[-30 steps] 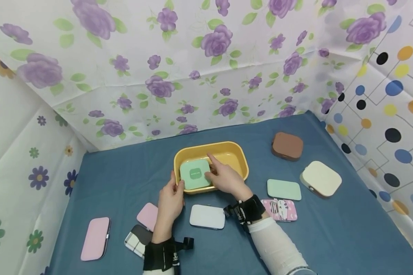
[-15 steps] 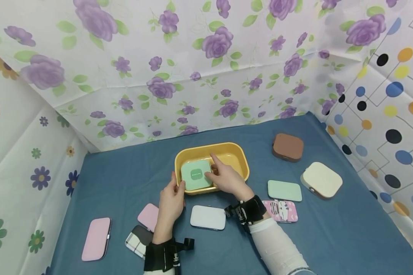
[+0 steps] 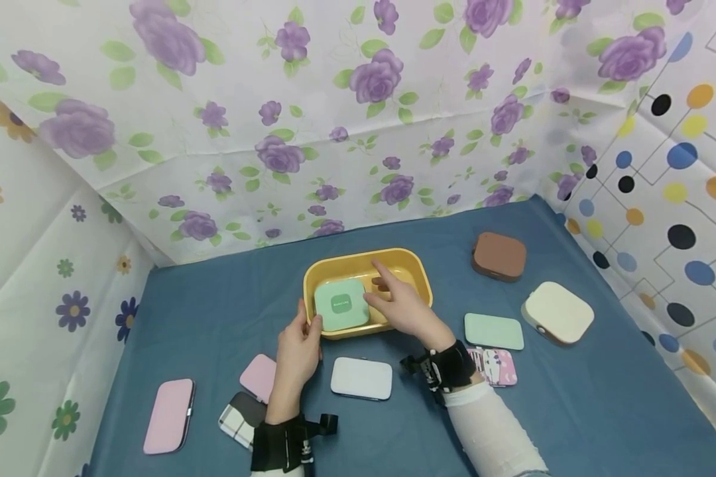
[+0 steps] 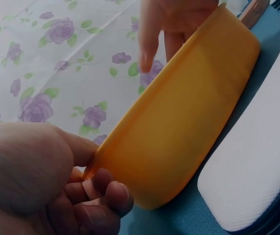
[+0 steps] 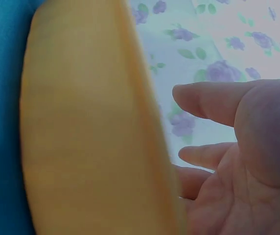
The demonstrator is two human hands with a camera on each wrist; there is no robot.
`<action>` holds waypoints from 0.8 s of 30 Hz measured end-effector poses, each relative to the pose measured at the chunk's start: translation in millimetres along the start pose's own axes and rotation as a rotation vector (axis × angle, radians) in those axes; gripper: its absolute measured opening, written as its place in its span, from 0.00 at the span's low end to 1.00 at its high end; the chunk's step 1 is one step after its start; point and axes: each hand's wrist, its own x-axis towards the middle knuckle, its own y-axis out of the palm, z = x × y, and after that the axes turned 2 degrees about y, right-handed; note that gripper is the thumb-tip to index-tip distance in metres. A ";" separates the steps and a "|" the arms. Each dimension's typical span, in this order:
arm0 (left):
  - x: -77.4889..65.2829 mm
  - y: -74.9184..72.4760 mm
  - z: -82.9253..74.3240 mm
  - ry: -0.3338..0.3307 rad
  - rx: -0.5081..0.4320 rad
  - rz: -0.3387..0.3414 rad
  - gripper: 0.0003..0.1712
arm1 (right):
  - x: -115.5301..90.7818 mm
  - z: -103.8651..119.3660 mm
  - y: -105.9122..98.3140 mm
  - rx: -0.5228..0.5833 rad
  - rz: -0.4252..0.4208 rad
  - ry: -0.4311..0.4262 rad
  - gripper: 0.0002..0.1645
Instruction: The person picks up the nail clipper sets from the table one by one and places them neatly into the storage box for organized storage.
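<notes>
A yellow plastic tub (image 3: 414,273) stands at the middle of the table. Inside it, at the left end, lies a mint-green square case (image 3: 337,317) with a darker label on its lid. My left hand (image 3: 296,353) pinches the tub's rim at the front left corner; in the left wrist view the thumb is over the wall (image 4: 179,112) and the fingers curl below. Above the tub's right half is my right hand (image 3: 408,308), its fingers spread and apart from the green case. In the right wrist view, the right hand (image 5: 257,137) shows nothing between thumb and fingers.
A white case (image 3: 361,378) lies in front of the tub. At left are two pink cases (image 3: 168,416) (image 3: 258,377) and a checked one (image 3: 238,419). At right lie a brown case (image 3: 498,256), a cream case (image 3: 558,311), a pale green case (image 3: 494,330) and a pink patterned case (image 3: 496,367).
My right hand has let go of the green case and moved slightly right, its fingers spreading. The left hand stays on the tub's rim, and the case stays in place.
</notes>
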 end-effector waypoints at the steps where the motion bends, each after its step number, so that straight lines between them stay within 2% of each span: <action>1: 0.0 0.1 0.2 0.000 -0.003 0.001 0.36 | -2.4 0.6 -3.1 0.000 -0.001 -0.004 0.45; 9: -1.5 0.3 0.2 -0.007 -0.012 0.002 0.37 | -25.9 1.5 -33.2 -0.055 -0.017 -0.014 0.45; 15: 0.3 0.4 1.4 -0.005 -0.021 0.005 0.37 | -44.7 -1.4 -56.2 -0.051 -0.050 -0.019 0.44; 20: 0.0 0.2 1.5 -0.012 -0.015 0.001 0.37 | -61.7 -11.5 -75.0 -0.051 -0.098 -0.034 0.43; 24: -0.2 0.0 1.1 -0.012 -0.014 0.002 0.37 | -78.9 -24.0 -92.5 -0.048 -0.144 -0.011 0.42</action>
